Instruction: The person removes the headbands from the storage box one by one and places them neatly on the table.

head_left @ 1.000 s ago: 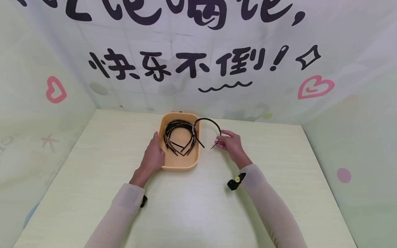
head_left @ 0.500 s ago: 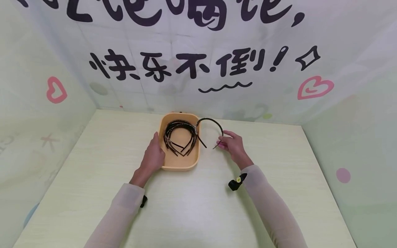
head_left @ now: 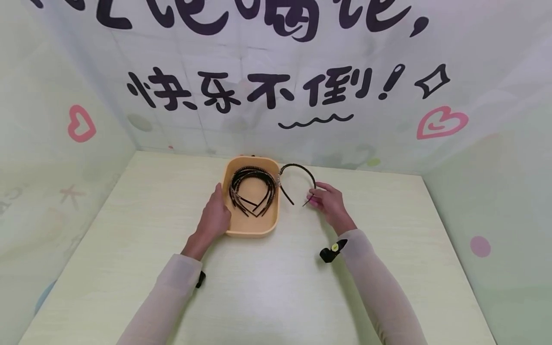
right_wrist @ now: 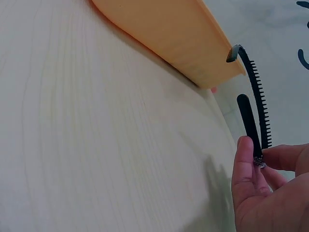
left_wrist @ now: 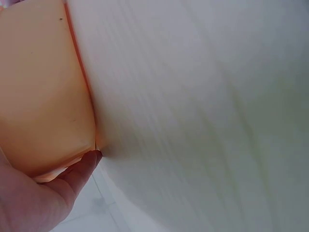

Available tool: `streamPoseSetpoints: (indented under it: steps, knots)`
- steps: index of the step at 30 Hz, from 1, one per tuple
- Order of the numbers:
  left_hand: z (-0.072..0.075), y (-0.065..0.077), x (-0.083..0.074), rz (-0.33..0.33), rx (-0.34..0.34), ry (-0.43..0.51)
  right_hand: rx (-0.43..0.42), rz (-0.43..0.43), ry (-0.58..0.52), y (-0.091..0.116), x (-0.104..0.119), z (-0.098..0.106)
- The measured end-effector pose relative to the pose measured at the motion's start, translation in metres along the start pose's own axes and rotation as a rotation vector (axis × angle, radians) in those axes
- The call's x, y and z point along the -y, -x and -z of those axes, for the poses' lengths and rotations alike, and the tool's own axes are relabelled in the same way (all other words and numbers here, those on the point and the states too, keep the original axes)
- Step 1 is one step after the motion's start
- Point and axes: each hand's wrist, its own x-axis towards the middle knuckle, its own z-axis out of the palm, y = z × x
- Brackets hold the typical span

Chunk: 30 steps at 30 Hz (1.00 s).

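Observation:
Dark, toothed headbands [head_left: 254, 191] lie bunched in the orange plastic bin [head_left: 254, 234]. My left hand [head_left: 212, 214] grips this bin at its left wall; fingers [left_wrist: 79, 174] show at the bin's edge in the left wrist view. To the right of the bin, my right hand [head_left: 329, 203] pinches one black headband [head_left: 304, 168] between thumb and fingers near one end. Its arch is raised above the table, with the far side close to the bin's right rim. The right wrist view shows the held headband's comb teeth [right_wrist: 261, 104] and a small glittery piece by the fingertips.
The bin stands on a pale wood-grain table [head_left: 276, 292], close to the back wall. A printed white sheet [head_left: 241, 129] with black lettering and pink hearts covers that wall, and similar sheets close off both sides.
My right hand has moved slightly to the right, drawing the pinched headband from over the bin to beside its right rim. The left hand and bin stay put.

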Motion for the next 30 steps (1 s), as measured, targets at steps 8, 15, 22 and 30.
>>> streamPoseSetpoints:
  steps: [8,15,22,30]
  knots:
    - [-0.001,0.001,-0.001,0.0,0.006,-0.016,-0.005,-0.016,-0.037,-0.006,-0.004,0.008]
    - [0.0,0.001,-0.001,0.001,0.009,-0.01,-0.009,-0.044,-0.06,-0.009,-0.005,0.012]
    - [0.0,0.001,-0.001,0.003,0.008,0.003,-0.009,-0.037,-0.058,-0.011,-0.009,0.011]
    - [0.001,0.001,-0.001,0.008,0.009,0.004,-0.022,0.002,-0.017,-0.008,-0.01,0.005]
